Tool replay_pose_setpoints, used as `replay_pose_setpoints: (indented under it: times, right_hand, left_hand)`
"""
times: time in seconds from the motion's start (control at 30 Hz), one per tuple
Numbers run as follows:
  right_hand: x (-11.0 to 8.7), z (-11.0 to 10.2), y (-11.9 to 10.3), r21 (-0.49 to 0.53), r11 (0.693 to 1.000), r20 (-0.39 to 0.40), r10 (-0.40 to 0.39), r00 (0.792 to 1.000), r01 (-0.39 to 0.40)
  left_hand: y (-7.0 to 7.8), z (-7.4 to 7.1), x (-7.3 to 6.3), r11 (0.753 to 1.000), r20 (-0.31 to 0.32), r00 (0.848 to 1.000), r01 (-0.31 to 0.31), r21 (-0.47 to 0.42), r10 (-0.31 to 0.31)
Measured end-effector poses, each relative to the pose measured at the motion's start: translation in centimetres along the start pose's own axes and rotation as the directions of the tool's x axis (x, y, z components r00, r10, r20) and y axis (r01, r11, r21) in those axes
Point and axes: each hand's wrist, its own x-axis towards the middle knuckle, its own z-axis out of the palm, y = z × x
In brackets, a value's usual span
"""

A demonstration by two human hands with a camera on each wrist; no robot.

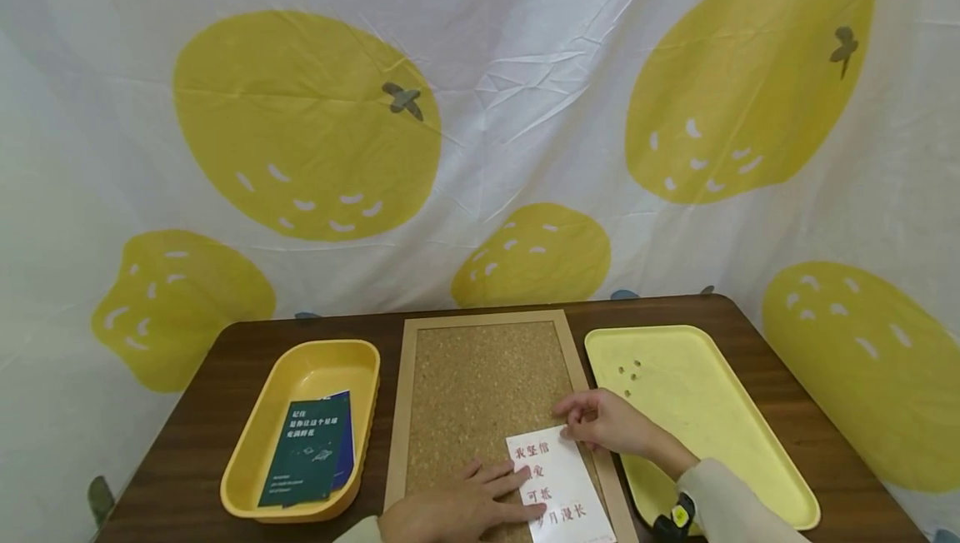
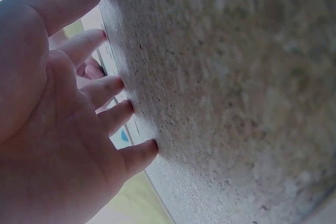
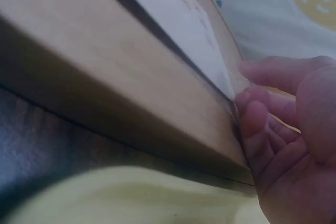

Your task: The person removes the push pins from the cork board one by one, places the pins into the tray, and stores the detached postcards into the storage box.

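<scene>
A white card (image 1: 566, 476) with red Chinese characters lies on the lower right of a wood-framed cork board (image 1: 487, 376). My left hand (image 1: 461, 510) rests with spread fingers on the card's left part. In the left wrist view its fingers (image 2: 139, 156) are fairly straight, tips down toward the cork. At the card's upper right corner, beside the frame's right edge, is my right hand (image 1: 607, 422). The right wrist view shows its thumb and curled fingers (image 3: 254, 121) pinching that corner; whether something small is also between them is hidden.
Left of the board stands a yellow-orange basket (image 1: 247, 451) holding a dark green card (image 1: 303, 451) over a blue one (image 1: 345, 460). To the right, a pale yellow tray (image 1: 697, 410) carries several tiny brass-coloured pieces (image 1: 636, 364). A lemon-print cloth (image 1: 480, 151) hangs behind the table.
</scene>
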Motion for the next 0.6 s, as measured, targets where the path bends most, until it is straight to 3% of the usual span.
replay_pose_setpoints:
  times: [0.6]
  right_hand:
    - [-0.02,0.40,0.28,-0.085,0.995,-0.067,0.044,0.997,-0.050]
  left_hand:
    - [-0.14,0.10,-0.03,1.000,-0.001,1.000,-0.003,-0.023,0.003]
